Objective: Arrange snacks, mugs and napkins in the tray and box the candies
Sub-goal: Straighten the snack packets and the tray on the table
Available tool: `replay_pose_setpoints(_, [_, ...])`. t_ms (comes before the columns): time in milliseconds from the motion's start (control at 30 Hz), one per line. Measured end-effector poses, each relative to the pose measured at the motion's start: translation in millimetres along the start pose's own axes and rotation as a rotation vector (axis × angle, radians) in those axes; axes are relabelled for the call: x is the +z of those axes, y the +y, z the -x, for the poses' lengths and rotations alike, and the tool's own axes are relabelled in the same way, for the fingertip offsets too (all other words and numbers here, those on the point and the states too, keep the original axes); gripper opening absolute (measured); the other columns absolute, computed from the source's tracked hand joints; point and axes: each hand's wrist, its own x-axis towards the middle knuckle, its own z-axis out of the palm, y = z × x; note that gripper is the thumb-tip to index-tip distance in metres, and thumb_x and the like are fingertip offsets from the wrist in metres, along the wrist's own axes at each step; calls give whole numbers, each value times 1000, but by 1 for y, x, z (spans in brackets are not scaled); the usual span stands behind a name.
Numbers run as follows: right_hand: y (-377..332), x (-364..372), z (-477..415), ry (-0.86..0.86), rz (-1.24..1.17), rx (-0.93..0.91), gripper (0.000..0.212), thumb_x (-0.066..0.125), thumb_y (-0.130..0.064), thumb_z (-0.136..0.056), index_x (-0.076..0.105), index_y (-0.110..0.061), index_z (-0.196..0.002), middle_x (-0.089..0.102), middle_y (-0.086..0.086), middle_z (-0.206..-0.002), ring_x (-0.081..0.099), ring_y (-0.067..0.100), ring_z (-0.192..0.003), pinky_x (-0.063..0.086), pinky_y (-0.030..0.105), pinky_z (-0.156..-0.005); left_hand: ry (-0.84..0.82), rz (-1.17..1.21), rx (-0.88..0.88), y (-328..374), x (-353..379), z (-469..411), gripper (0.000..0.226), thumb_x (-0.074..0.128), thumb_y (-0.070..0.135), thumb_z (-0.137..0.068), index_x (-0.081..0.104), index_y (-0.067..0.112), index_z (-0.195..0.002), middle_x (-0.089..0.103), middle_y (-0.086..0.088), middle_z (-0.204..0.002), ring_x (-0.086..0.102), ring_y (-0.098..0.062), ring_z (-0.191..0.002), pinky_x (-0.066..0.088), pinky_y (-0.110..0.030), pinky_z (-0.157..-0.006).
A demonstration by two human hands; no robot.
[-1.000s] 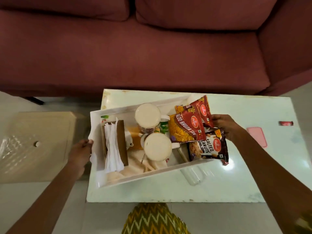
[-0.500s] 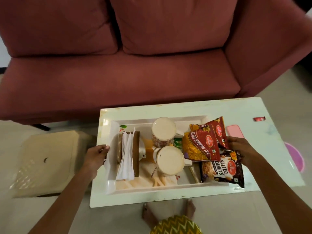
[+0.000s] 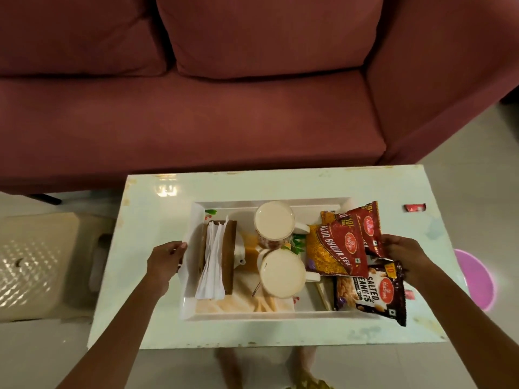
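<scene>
Both hands reach forward over the worktop (image 3: 157,304): the left hand (image 3: 165,259) grips the tray (image 3: 193,311) by its left edge, the right hand (image 3: 404,254) grips its right edge beneath the snack packets. One packet (image 3: 337,248) reads "ALOO BHUJIA SEV", another (image 3: 370,293) "SALTED PEANUTS". Two mugs (image 3: 282,273) and napkins (image 3: 213,265) sit inside.
</scene>
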Motion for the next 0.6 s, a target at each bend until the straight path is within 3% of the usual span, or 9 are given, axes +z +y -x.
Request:
replay_pose_setpoints(133, [-4, -2, -38, -4, 9, -2, 21, 59, 14, -75, 65, -6, -71, 69, 1, -51, 66, 20, -42, 52, 25, -37, 29, -5, -16, 0, 34, -27, 20, 54, 14, -90, 67, 2, -101, 50, -7, -62, 44, -19, -57, 42, -29, -60])
replay_pose_setpoints(233, [1, 2, -70, 3, -10, -14, 24, 58, 18, -73, 64, -5, -69, 68, 1, -48, 65, 19, -40, 52, 24, -37, 59, -32, 0, 1, 59, -59, 24, 55, 16, -90, 66, 2, -105, 56, -12, -73, 48, -23, -64, 44, -32, -70])
replay_pose_setpoints(367, [5, 14, -107, 14, -21, -35, 23, 57, 19, -73, 62, -4, -70, 66, 0, -44, 63, 15, -37, 51, 22, -37, 99, -57, 8, 0, 87, -100, 27, 56, 19, -89, 66, 1, -108, 57, -12, -69, 49, -20, -59, 46, -30, -65])
replay_pose_setpoints(500, [10, 24, -142, 13, -5, -54, 15, 60, 17, -74, 63, 3, -78, 66, 1, -44, 63, 16, -38, 55, 24, -42, 140, -107, -5, -6, 108, -128, 30, 55, 23, -90, 65, 5, -111, 65, -24, -110, 60, -38, -102, 48, -42, -96])
replay_pose_setpoints(600, [12, 32, -159, 17, 48, -69, 23, 60, 17, -72, 62, 6, -92, 65, -1, -43, 62, 15, -38, 56, 28, -48, 138, -93, -39, -14, 118, -141, 30, 55, 24, -90, 65, 6, -111, 63, -19, -87, 58, -29, -90, 47, -33, -89])
